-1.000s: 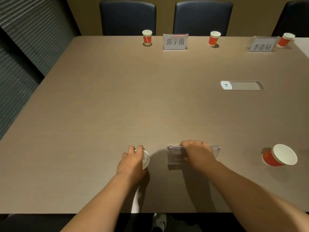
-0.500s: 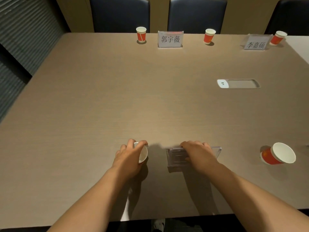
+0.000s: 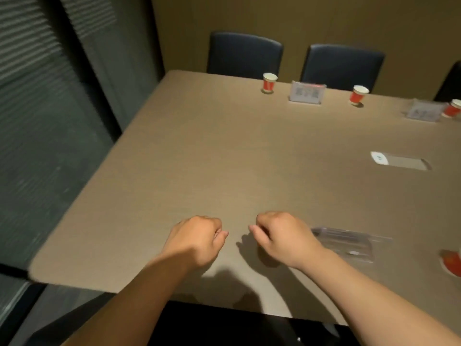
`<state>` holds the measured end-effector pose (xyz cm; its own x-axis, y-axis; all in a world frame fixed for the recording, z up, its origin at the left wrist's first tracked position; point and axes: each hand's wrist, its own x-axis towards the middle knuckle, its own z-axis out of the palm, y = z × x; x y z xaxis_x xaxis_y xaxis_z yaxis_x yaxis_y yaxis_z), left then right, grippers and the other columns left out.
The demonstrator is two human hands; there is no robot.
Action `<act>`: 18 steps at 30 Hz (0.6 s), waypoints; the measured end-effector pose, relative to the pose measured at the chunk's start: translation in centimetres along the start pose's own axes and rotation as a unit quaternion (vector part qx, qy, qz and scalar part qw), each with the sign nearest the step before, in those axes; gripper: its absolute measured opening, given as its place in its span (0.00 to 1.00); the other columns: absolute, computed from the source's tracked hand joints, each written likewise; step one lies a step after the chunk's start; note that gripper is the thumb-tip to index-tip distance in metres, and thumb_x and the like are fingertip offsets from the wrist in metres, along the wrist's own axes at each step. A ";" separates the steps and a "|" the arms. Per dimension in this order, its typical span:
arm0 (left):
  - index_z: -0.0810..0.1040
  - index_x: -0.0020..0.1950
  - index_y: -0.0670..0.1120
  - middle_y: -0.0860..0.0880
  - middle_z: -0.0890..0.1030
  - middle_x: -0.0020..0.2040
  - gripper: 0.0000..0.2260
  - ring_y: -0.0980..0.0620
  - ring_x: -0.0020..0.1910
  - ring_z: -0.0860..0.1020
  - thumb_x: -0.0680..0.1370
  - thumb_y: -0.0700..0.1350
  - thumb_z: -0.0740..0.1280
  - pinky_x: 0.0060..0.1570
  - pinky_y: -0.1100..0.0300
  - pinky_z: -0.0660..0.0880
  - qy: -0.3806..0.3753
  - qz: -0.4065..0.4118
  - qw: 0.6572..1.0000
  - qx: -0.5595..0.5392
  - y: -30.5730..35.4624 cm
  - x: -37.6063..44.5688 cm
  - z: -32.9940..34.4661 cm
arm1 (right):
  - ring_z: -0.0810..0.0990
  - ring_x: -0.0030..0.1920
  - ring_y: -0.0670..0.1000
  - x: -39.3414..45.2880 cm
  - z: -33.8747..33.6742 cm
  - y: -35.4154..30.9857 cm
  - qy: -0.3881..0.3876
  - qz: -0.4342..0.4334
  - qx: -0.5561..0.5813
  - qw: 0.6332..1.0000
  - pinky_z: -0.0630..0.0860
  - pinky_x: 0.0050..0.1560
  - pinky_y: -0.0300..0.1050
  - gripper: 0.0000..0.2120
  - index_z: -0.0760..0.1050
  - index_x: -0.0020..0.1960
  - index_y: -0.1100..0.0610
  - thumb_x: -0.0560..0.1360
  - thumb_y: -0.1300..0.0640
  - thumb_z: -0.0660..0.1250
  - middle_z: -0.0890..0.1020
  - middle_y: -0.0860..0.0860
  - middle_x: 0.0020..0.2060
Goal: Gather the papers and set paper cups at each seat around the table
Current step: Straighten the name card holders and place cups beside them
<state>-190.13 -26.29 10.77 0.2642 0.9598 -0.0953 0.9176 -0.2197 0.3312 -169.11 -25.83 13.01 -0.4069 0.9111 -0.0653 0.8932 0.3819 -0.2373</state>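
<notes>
My left hand [image 3: 197,239] and my right hand [image 3: 282,236] hover side by side over the near part of the brown table [image 3: 224,158]. Both have curled fingers, and I see nothing held in either. A dark shadow lies under the right hand. No paper cup shows at the hands. Three red paper cups stand along the far edge: one [image 3: 269,82] on the left, one [image 3: 359,94] in the middle, one [image 3: 452,108] on the right. Another red cup [image 3: 451,263] is cut off by the right edge.
A clear plastic sign holder [image 3: 349,243] lies flat just right of my right hand. Two name cards [image 3: 307,92] [image 3: 424,111] stand at the far edge. A cable hatch [image 3: 399,162] is set into the table. Dark chairs [image 3: 244,54] line the far side; window blinds are at left.
The view has swung left. My left hand no longer shows the white cup it held. My right hand has come off the clear holder and moved left, next to the left hand.
</notes>
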 end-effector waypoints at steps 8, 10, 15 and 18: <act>0.62 0.31 0.49 0.51 0.69 0.28 0.19 0.48 0.33 0.73 0.77 0.56 0.61 0.33 0.55 0.70 0.100 -0.060 0.993 -0.002 -19.9 -15.3 -11.2 | 0.71 0.38 0.55 5.1 2.2 -26.6 -0.032 -0.103 0.015 0.994 0.63 0.38 0.45 0.16 0.65 0.38 0.53 0.82 0.48 0.54 0.72 0.50 0.34; 0.60 0.30 0.50 0.52 0.69 0.31 0.19 0.48 0.35 0.73 0.77 0.55 0.62 0.37 0.53 0.75 0.122 -0.068 0.990 -0.011 -24.0 -18.6 -13.7 | 0.75 0.40 0.57 6.5 2.8 -32.1 -0.024 -0.121 0.008 0.992 0.64 0.38 0.46 0.16 0.65 0.38 0.52 0.82 0.47 0.54 0.72 0.49 0.34; 0.60 0.31 0.50 0.51 0.71 0.33 0.19 0.50 0.34 0.73 0.77 0.53 0.64 0.35 0.53 0.71 0.172 -0.111 0.978 -0.032 -33.2 -23.8 -18.2 | 0.79 0.42 0.57 11.4 4.4 -43.5 -0.032 -0.162 0.001 0.986 0.73 0.41 0.48 0.16 0.67 0.38 0.51 0.81 0.45 0.54 0.75 0.51 0.35; 0.63 0.33 0.47 0.51 0.72 0.32 0.18 0.52 0.33 0.73 0.76 0.54 0.65 0.33 0.55 0.68 0.176 -0.135 0.974 -0.041 -38.1 -24.4 -19.5 | 0.80 0.45 0.58 15.2 5.3 -47.5 -0.027 -0.164 -0.003 0.986 0.74 0.43 0.48 0.14 0.67 0.39 0.50 0.80 0.44 0.55 0.80 0.53 0.39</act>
<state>-237.29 -37.93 18.79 -0.1141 0.9845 0.1329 0.9087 0.0494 0.4144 -218.75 -31.00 18.19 -0.6834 0.7290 -0.0382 0.7131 0.6554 -0.2490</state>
